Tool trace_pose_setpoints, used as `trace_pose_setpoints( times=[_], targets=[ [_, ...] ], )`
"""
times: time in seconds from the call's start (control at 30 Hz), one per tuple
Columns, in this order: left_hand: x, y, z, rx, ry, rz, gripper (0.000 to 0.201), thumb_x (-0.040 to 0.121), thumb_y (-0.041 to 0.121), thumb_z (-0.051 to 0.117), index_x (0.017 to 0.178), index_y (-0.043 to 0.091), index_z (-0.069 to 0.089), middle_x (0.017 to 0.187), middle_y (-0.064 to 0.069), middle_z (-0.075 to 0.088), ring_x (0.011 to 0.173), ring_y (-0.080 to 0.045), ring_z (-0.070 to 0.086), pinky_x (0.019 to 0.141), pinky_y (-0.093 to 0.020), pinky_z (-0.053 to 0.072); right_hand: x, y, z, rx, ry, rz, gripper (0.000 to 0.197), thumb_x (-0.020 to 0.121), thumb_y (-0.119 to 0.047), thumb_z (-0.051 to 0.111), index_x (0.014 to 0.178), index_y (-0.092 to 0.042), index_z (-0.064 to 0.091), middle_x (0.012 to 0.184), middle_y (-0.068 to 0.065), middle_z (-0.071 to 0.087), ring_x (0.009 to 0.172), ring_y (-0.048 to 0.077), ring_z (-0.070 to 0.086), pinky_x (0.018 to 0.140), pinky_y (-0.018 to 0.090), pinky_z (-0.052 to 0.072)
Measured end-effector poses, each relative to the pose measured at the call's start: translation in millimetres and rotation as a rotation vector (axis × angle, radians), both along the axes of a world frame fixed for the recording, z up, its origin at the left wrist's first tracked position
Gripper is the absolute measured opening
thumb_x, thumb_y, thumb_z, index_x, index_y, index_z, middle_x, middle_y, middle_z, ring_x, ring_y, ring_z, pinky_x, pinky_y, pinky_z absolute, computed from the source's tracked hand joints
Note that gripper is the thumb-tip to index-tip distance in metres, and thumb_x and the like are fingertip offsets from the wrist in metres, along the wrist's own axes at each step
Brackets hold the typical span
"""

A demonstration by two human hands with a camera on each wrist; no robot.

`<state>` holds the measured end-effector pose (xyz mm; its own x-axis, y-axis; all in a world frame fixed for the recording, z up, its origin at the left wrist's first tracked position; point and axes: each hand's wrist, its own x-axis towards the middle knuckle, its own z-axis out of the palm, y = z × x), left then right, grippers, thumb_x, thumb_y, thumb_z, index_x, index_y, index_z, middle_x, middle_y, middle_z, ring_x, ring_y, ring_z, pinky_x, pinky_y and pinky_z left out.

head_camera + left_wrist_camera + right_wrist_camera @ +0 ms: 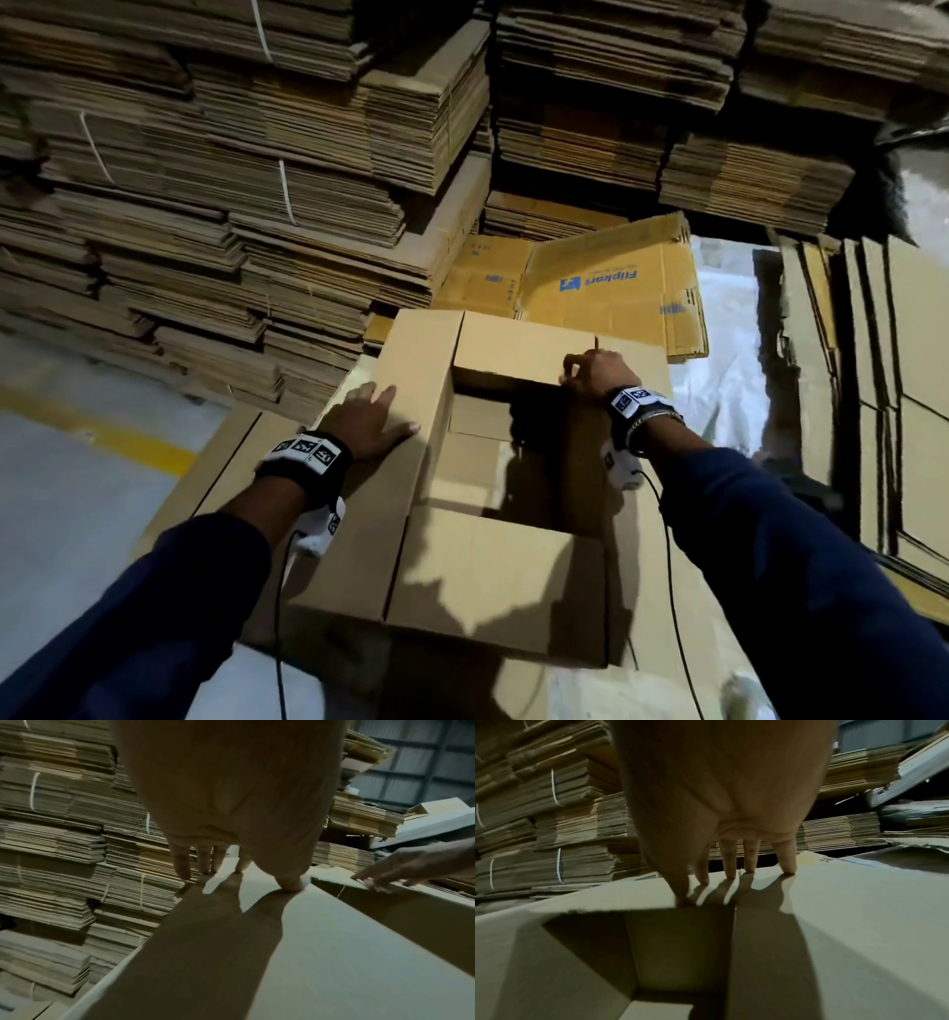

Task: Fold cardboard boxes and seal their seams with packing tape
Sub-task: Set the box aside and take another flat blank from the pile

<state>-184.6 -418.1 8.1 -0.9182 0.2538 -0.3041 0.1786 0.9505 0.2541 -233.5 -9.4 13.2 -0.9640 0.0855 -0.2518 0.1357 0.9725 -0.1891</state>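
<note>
- Your left hand (374, 422) lies flat, fingers straight, on the box's (477, 591) left flap (411, 390).
- Your right hand (595, 371) rests straight fingertips (789, 862) on the far flap (524, 339), thumb at its edge, gripping nothing.
- The box sits before you, top partly open, a dark gap in the middle.
- Stacks (215, 205) of flat cardboard rise at the far left; a printed flat box (611, 288) lies just beyond.

Our left hand (371, 422) lies flat, fingers (183, 865) spread, left of centre; our right hand (598, 372) presses down with straight fingers (787, 860), upper right of centre.
</note>
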Motion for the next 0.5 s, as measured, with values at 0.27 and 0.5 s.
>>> trace_pose_setpoints(
  times=[0.27, 0.5],
  targets=[
    [4.6, -35.6, 44.3, 0.168, -0.077, -0.026, 0.096, 0.088, 0.083, 0.05, 0.157, 0.017, 0.036, 0.156, -0.014, 0.047, 0.139, -0.033, 0.049, 0.108, -0.043, 0.044, 13.8, -12.9, -8.8, 0.114, -0.067, -0.021, 0.035, 0.094, -0.043, 0.063, 0.127, -0.037, 0.054, 0.134, 0.006, 0.049, 0.143, 0.032, 0.029, 0.099, 0.072, 0.039],
    [22.0, -7.7, 121.7, 0.541, -0.141, -0.101, 0.057, 0.1, 0.043, 0.065, 0.152, 0.023, 0.049, 0.143, 0.005, 0.056, 0.099, 0.001, 0.061, 0.071, -0.014, 0.047, 44.0, -11.2, -4.5, 0.007, -0.058, -0.047, 0.07, 0.089, -0.041, 0.074, 0.147, -0.019, 0.042, 0.139, 0.019, 0.046, 0.132, 0.044, 0.047, 0.107, 0.056, 0.045]
  ],
)
